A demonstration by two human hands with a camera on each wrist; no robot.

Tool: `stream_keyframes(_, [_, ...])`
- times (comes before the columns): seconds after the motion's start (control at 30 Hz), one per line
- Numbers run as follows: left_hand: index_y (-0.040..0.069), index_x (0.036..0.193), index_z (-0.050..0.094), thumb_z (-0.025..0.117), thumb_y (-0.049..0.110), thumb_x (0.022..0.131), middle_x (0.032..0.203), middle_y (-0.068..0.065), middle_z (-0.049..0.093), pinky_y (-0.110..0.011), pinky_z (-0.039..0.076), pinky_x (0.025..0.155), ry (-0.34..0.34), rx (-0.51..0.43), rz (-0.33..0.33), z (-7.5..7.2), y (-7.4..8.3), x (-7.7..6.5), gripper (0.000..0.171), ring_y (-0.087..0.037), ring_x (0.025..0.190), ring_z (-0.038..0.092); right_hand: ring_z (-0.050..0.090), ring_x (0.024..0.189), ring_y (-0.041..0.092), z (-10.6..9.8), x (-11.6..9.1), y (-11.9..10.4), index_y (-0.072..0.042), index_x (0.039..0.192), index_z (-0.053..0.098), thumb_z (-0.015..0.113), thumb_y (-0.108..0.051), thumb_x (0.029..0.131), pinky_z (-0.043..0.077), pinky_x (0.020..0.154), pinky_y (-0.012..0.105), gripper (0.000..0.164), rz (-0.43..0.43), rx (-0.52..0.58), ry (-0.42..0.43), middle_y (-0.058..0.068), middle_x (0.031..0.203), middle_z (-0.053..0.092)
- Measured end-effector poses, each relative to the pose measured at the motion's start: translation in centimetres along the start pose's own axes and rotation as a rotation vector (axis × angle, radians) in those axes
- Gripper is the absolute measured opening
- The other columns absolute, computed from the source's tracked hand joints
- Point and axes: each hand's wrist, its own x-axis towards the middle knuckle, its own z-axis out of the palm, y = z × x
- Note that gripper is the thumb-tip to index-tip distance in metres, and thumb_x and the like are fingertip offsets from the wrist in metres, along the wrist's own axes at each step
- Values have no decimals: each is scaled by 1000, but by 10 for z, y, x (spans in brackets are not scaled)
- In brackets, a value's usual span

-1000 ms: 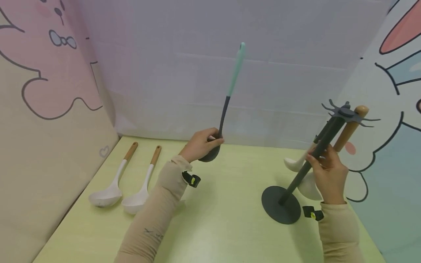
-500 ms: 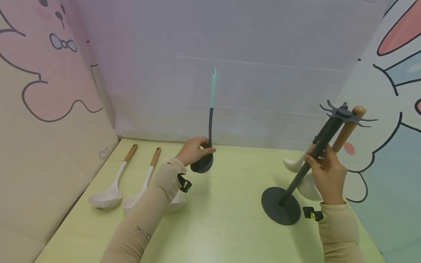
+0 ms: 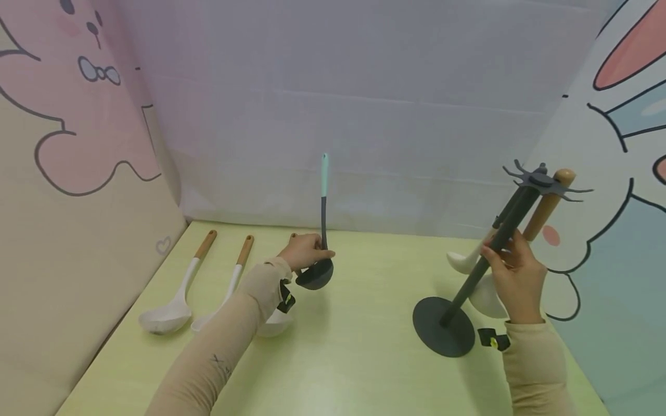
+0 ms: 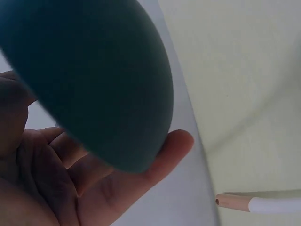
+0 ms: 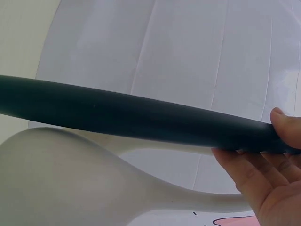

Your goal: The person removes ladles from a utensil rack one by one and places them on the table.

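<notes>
My left hand (image 3: 303, 251) holds a dark ladle (image 3: 316, 275) by its neck, just above the bowl. Its mint-green handle end points up, and the bowl hangs over the table. In the left wrist view the underside of the ladle's bowl (image 4: 103, 84) hides part of the fingers. Toward the right, my right hand (image 3: 520, 280) grips the pole of a dark utensil stand (image 3: 470, 283), which leans to the right over its round base. A white ladle (image 3: 488, 297) with a wooden handle and another white utensil (image 3: 463, 262) hang from the stand's hooked top.
On the left of the pale green table (image 3: 374, 346) lie a white ladle (image 3: 166, 316) and a second white utensil (image 3: 234, 280), both wooden-handled. A third white utensil (image 3: 274, 325) is partly hidden by my left arm. Cloth walls (image 3: 364, 115) enclose the table's back and sides.
My left hand has moved left and down toward the table with the dark ladle, whose handle has swung closer to upright. My right hand and the stand have hardly moved.
</notes>
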Motion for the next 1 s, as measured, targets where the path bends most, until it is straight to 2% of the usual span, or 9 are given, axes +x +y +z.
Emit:
stream_keyframes(0.07, [5,85,66,69,31,94,69,-4,65,-46,45,101,-35,68,-9,3,-2,0,28,-15,59,61,60,78,-16,0,0,0,7,121,66,75,14,80,45,68,4,43,2,-3,0,-30,91,62])
stream_keyframes(0.1, [5,82,66,69,30,94,67,-4,64,-48,32,112,-56,96,-19,5,-3,0,28,-14,58,60,60,78,-16,0,-1,0,7,121,66,75,13,80,45,68,4,42,4,-3,1,-30,91,62])
stream_keyframes(0.13, [6,79,66,68,30,94,65,-3,64,-46,31,112,-77,116,-22,8,-4,0,28,-12,56,59,60,78,-16,0,-1,1,7,121,66,75,13,80,45,68,4,42,5,-5,1,-30,91,62])
stream_keyframes(0.17, [6,77,65,68,29,93,63,-2,62,-43,32,111,-97,132,-24,11,-6,0,28,-11,55,58,60,78,-16,0,-1,1,7,120,66,75,13,80,45,68,4,42,5,-6,1,-30,91,62])
stream_keyframes(0.23, [7,70,63,68,26,92,60,1,59,-32,51,87,-139,142,-49,18,-8,0,29,-9,52,55,60,78,-16,0,-1,1,7,120,66,75,13,81,45,68,4,41,5,-7,1,-30,91,62])
stream_keyframes(0.33, [9,62,58,67,21,88,54,4,51,-23,46,51,-161,122,-83,28,-13,2,31,-8,47,48,60,78,-16,0,-1,0,6,120,66,75,12,81,45,68,4,41,5,-9,0,-31,91,62])
stream_keyframes(0.47, [8,62,54,65,16,84,53,2,48,-22,42,45,-177,101,-108,43,-21,3,26,-10,46,45,60,78,-17,0,-2,0,6,120,66,75,12,81,45,68,4,40,12,-14,-1,-32,90,62])
stream_keyframes(0.73, [-1,83,57,63,15,83,75,-14,59,-38,54,43,-164,-29,-202,66,-31,3,17,-28,60,64,58,79,-19,1,-3,-1,6,123,65,75,12,81,44,69,3,44,7,-44,2,-32,91,60])
stream_keyframes(1.0, [11,58,45,61,18,86,54,2,40,-24,39,46,-133,140,-175,78,-37,5,32,-12,47,41,58,79,-19,1,-1,-2,5,123,66,76,10,81,44,69,3,43,-9,-57,8,-29,92,59])
